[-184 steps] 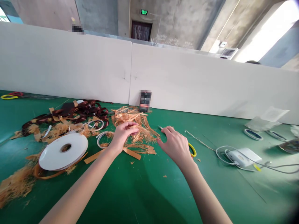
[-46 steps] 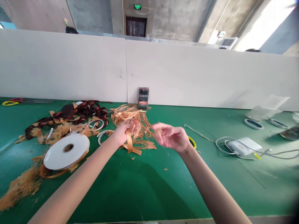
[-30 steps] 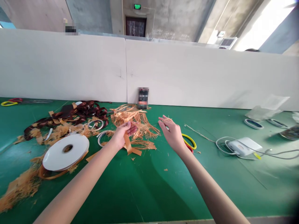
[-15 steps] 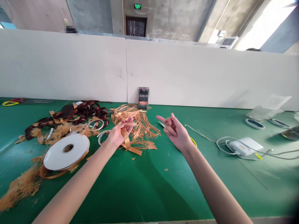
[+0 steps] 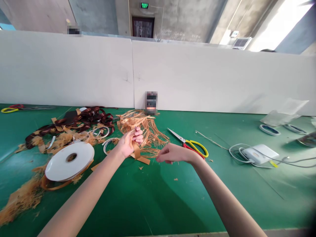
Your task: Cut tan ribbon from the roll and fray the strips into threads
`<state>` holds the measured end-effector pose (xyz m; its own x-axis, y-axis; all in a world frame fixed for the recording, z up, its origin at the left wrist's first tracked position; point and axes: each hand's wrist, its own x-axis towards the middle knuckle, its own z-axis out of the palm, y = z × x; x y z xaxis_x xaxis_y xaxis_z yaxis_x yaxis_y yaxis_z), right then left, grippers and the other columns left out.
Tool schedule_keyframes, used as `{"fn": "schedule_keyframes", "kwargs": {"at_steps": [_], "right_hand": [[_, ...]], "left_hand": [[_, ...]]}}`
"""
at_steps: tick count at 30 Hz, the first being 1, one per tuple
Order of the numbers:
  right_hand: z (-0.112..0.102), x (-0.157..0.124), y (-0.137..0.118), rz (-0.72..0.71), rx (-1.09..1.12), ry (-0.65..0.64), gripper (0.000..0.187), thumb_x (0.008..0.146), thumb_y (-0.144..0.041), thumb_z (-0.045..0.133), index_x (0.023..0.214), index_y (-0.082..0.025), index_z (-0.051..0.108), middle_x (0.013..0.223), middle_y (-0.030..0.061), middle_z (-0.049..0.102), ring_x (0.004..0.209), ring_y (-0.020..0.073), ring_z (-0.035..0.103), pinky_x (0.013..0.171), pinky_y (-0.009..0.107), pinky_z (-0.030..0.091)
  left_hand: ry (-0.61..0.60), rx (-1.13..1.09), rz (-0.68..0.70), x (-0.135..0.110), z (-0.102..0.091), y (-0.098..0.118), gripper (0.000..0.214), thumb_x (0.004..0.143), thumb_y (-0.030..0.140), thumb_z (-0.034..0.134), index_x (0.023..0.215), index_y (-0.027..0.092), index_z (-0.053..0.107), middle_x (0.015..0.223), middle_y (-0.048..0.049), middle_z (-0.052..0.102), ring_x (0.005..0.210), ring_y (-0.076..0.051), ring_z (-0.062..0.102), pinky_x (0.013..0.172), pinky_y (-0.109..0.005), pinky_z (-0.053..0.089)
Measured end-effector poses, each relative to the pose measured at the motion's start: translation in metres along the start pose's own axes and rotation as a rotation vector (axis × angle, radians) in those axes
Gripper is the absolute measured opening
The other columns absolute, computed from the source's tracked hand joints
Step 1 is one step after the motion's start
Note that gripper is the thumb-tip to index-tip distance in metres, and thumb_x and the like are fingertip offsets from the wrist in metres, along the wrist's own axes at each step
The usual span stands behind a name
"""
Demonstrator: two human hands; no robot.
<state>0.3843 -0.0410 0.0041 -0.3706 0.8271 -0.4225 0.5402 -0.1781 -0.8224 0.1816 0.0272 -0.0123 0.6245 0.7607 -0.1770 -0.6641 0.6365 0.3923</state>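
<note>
My left hand [image 5: 129, 143] is closed around an orange ribbon strip [image 5: 136, 154], held just above the green table at the front of a pile of shredded orange ribbon [image 5: 145, 128]. My right hand [image 5: 174, 153] hovers low to the right of it, fingertips pinched together towards the ribbon; what they pinch, if anything, is too fine to name. Yellow-and-red handled scissors [image 5: 191, 144] lie on the table just behind my right hand.
A white tape reel [image 5: 69, 161] lies at the left, with dark brown ribbon [image 5: 84, 118] and orange scraps behind it. A white box with cables [image 5: 259, 154] sits at the right. White partition boards [image 5: 197, 79] wall the back. A second pair of scissors [image 5: 11, 108] lies far left.
My right hand has dropped from a raised, spread pose to a low pinch next to the ribbon, uncovering the scissors. My left hand has kept hold of the strip.
</note>
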Motion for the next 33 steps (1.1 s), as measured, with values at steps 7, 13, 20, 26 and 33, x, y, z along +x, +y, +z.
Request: {"fn": "schedule_keyframes", "kwargs": {"at_steps": [7,13,20,26,33], "right_hand": [[-0.003,0.003,0.004,-0.07,0.306,0.12,0.054,0.085,-0.047,0.049,0.041,-0.016,0.056,0.031,-0.003,0.04,0.031,0.0061,0.03,0.038,0.024,0.021],[-0.006,0.001,-0.008,-0.385,0.744,0.199,0.041,0.09,-0.042,0.036,0.098,-0.02,0.069,0.105,0.0073,0.073,0.088,0.0156,0.068,0.081,0.03,0.053],[0.007,0.022,0.013,-0.454,0.095,0.672,0.037,0.067,-0.026,0.072,0.104,-0.021,0.067,0.147,0.0098,0.041,0.14,0.028,0.029,0.115,0.044,0.021],[-0.008,0.023,0.037,-0.375,0.078,0.945,0.042,0.072,-0.048,0.069,0.05,-0.023,0.044,0.12,0.011,0.066,0.134,0.0308,0.039,0.112,0.045,0.024],[-0.026,0.011,0.029,-0.441,0.947,0.576,0.053,0.087,-0.063,0.042,0.051,-0.024,0.037,0.115,0.0082,0.068,0.12,0.0223,0.054,0.101,0.038,0.043]], "left_hand": [[0.001,0.04,0.043,0.004,-0.004,0.003,0.032,0.093,0.005,0.03,0.068,0.013,0.05,0.054,0.0043,0.038,0.041,-0.004,0.038,0.045,-0.015,0.04],[0.012,0.108,0.065,0.003,-0.01,-0.004,0.034,0.094,0.009,0.032,0.068,0.013,0.053,0.055,0.0026,0.042,0.046,-0.007,0.044,0.056,-0.019,0.049],[0.03,0.184,0.112,0.002,-0.002,-0.003,0.028,0.092,0.014,0.042,0.066,0.015,0.053,0.053,0.0038,0.042,0.046,-0.009,0.045,0.058,-0.023,0.052],[0.058,0.189,0.176,-0.003,-0.006,0.012,0.024,0.092,0.012,0.044,0.069,0.015,0.054,0.053,0.0049,0.044,0.047,-0.007,0.047,0.06,-0.02,0.052],[0.054,0.207,0.169,-0.003,-0.012,0.013,0.028,0.092,0.012,0.043,0.066,0.012,0.052,0.049,0.0067,0.037,0.036,-0.003,0.033,0.042,-0.015,0.037]]}}
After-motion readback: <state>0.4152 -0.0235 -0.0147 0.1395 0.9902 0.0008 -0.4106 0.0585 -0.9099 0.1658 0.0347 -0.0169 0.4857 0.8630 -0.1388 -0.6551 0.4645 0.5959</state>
